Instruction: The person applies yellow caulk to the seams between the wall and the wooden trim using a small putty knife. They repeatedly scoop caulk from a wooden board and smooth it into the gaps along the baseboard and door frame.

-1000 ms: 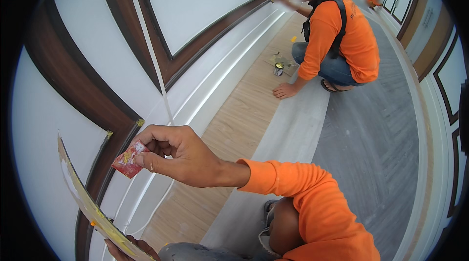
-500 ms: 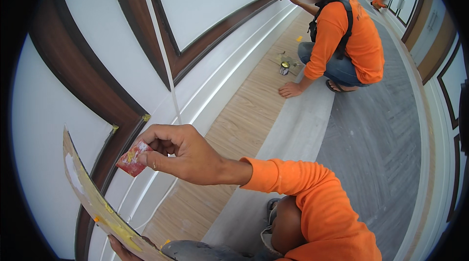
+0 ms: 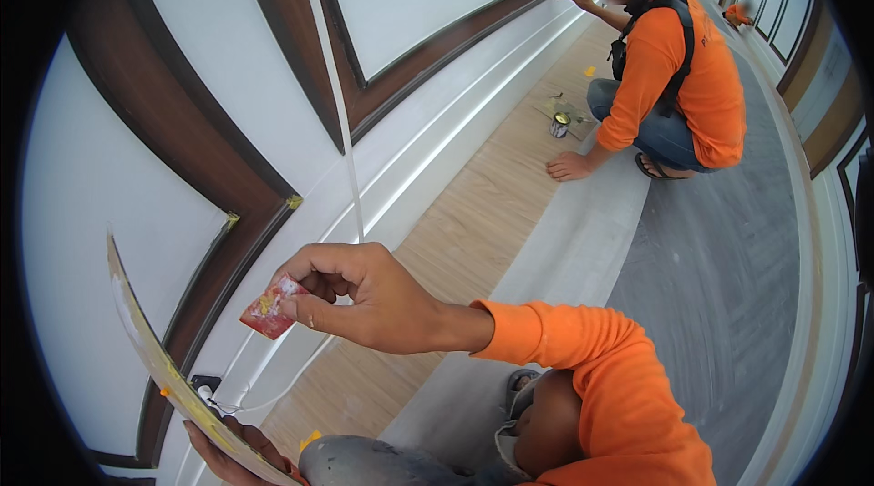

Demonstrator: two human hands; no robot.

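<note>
Right hand: mine (image 3: 371,293), left of centre in the lower half, thumb and fingers pinching a small red scraper (image 3: 262,315).
Scraper: tilted, smeared with white and yellow, apart from the board and in front of the white wall base.
Left hand: mine (image 3: 209,459), at the lower left edge, clasping the board from both sides – partly hidden by it.
Board: a thin, bowed sheet (image 3: 193,408) rising from lower centre-left toward the left edge, streaked yellow and pale, an orange dab on it.
Brown moulding: a dark frame (image 3: 238,187) on the white wall, left, yellow patches (image 3: 293,202) at its corner.
Plug: black (image 3: 207,383), just beside the board, a white cable (image 3: 287,392) running near it.
Co-worker: a crouching person in orange (image 3: 669,67), upper right, one hand at the wall, the other on the floor – an open tin (image 3: 560,126) near that hand.
</note>
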